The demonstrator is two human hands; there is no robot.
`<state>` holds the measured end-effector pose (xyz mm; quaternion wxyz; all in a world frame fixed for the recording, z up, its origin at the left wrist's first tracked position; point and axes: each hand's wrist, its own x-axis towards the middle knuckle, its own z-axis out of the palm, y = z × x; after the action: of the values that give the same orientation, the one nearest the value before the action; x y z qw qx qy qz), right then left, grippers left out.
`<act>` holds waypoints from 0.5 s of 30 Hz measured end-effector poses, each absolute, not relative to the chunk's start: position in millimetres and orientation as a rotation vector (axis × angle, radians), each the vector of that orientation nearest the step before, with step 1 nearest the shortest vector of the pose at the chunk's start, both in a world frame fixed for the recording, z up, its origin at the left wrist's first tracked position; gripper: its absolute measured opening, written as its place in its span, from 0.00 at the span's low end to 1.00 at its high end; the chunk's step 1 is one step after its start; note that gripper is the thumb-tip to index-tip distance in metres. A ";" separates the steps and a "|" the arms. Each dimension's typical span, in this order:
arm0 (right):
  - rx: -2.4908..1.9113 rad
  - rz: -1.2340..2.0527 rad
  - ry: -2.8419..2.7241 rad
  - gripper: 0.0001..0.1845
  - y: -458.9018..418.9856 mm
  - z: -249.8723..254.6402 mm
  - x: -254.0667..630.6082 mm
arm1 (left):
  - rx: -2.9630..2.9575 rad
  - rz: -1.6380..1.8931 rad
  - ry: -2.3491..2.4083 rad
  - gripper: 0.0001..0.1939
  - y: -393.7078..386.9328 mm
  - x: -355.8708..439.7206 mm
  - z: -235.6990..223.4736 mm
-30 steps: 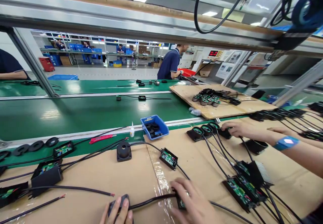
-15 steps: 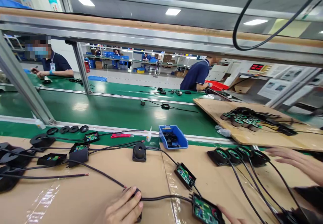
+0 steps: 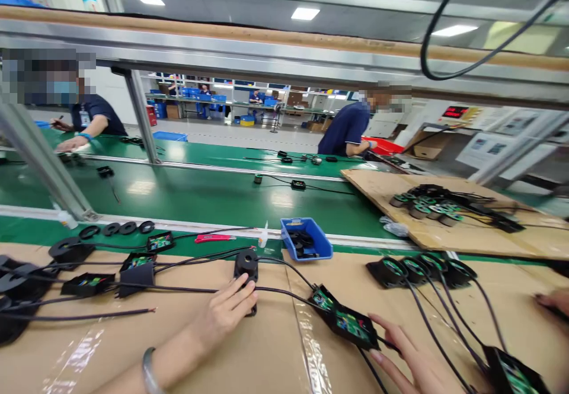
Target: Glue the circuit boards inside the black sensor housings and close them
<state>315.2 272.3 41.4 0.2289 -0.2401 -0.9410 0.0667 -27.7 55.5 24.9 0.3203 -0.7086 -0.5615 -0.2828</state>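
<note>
My left hand (image 3: 229, 308) has its fingers closed over a black round-topped housing (image 3: 252, 310), which they largely cover. Just behind it stands a similar black housing (image 3: 246, 260). A black cable (image 3: 280, 291) runs rightward from beneath my left fingers to an open black box with a green circuit board (image 3: 354, 326). At that box's right end, my right hand (image 3: 406, 349) pinches it with fingertips and thumb around the outgoing cable. Partly behind this box lies another open circuit box (image 3: 320, 299), wired to the rear housing.
Several black housings with cables (image 3: 386, 271) stand to the right, near another person's hand (image 3: 553, 302). Behind sit a blue bin (image 3: 306, 240) of black parts, a white bottle (image 3: 263, 236) and a red cutter (image 3: 215, 238). More circuit boxes (image 3: 89, 283) lie left.
My left hand has moved away from me with the housing, up beside the rear one. My right hand has shifted the circuit box away from me, against the other box. The other person's hand has drawn right.
</note>
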 end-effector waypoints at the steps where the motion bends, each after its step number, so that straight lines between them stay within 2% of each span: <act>1: -0.676 0.203 -2.606 0.20 270.4 46.3 309.6 | -1.885 -0.746 -1.497 0.16 54.7 -28.9 22.5; 4: -0.722 0.181 -2.714 0.18 275.5 64.6 292.6 | -1.983 -0.682 -1.583 0.20 49.4 -31.8 22.5; 7: -0.902 -0.034 -2.742 0.15 308.7 83.3 280.2 | -1.985 -0.672 -1.588 0.22 48.1 -34.6 25.5; 11: -1.206 -0.259 -2.569 0.16 372.0 96.6 273.9 | -1.900 -0.711 -1.496 0.19 54.5 -34.8 26.3; 15: -1.314 -0.306 -2.529 0.12 401.7 96.4 269.7 | -1.848 -0.731 -1.451 0.12 58.7 -31.3 30.0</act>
<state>269.7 401.7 96.4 0.1370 -0.4541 -0.8740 -0.1059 -31.3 58.7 30.0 0.3339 -0.7080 -0.5557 -0.2800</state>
